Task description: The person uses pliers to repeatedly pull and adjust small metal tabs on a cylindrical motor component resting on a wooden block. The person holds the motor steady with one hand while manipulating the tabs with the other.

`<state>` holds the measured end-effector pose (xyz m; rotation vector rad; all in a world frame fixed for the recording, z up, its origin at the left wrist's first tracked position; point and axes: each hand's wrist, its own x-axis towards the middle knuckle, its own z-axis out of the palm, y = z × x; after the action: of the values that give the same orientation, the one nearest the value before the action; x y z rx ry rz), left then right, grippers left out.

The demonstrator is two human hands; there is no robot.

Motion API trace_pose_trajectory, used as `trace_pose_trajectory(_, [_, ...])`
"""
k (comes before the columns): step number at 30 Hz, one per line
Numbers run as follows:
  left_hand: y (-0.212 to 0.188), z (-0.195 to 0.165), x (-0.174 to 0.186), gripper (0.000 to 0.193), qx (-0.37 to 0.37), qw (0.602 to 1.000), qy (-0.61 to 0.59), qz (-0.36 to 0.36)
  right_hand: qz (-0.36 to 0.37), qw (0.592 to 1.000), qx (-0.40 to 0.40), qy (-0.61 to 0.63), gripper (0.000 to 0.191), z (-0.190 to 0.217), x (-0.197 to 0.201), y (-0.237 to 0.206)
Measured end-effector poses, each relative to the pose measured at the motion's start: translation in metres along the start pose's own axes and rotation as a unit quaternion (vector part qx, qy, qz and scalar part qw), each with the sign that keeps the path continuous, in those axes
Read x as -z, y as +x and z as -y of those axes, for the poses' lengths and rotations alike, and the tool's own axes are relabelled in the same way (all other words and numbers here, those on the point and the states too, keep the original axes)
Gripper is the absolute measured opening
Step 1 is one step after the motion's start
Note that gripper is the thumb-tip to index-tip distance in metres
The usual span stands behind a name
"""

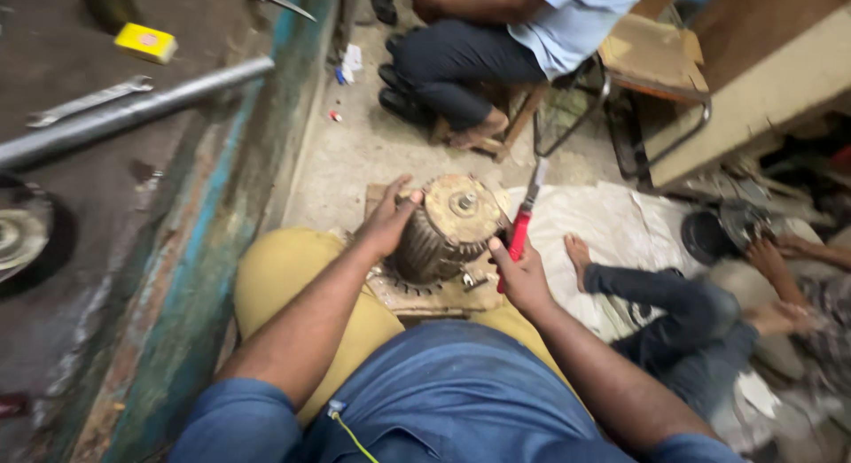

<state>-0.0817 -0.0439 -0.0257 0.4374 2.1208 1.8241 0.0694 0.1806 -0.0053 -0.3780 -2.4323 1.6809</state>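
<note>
The electric motor (443,228), ribbed and dusty with a pale round end cover, lies between the person's knees on a small board (425,295), its shaft end facing up and away. The left hand (387,222) lies spread over the motor's upper left side, fingers open and curved against the ribs, pressing rather than gripping. The right hand (523,277) is closed around the red handle of a screwdriver (523,219), whose shaft rises just beside the motor's right edge; whether the tip touches anything cannot be told.

Room is tight. A worn teal bench edge (204,241) runs diagonally close on the left, and the bare concrete floor (355,153) ahead is a narrow strip. On the right, a seated person's bare foot (578,250) rests on a white sheet (612,224), near the right hand.

Counted: 1 motor, 1 screwdriver, 2 hands at work. On the bench lie 1 long metal pipe (133,113), 1 wrench (84,101) and 1 yellow box (145,43). 2 other people sit nearby, 1 ahead on a stool (505,117), 1 at the right on the floor.
</note>
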Motion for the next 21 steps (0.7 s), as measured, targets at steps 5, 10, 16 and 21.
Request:
trace_pose_trajectory(5, [0.007, 0.004, -0.006, 0.070, 0.036, 0.997, -0.071, 0.011, 0.052, 0.998, 0.046, 0.015, 0.068, 0.002, 0.014, 0.005])
trace_pose_trajectory(10, [0.000, 0.009, -0.003, 0.084, -0.087, 0.996, -0.018, -0.013, 0.074, 0.993, 0.082, -0.047, 0.057, 0.008, 0.031, 0.008])
trace_pose_trajectory(16, [-0.022, -0.001, -0.008, 0.144, -0.214, 0.967, 0.130, -0.047, 0.070, 0.984, 0.114, -0.119, 0.052, 0.026, 0.075, 0.005])
trace_pose_trajectory(21, [-0.022, -0.007, -0.010, 0.156, -0.241, 0.949, 0.196, -0.051, 0.069, 0.913, 0.196, -0.351, 0.031, 0.044, 0.121, -0.008])
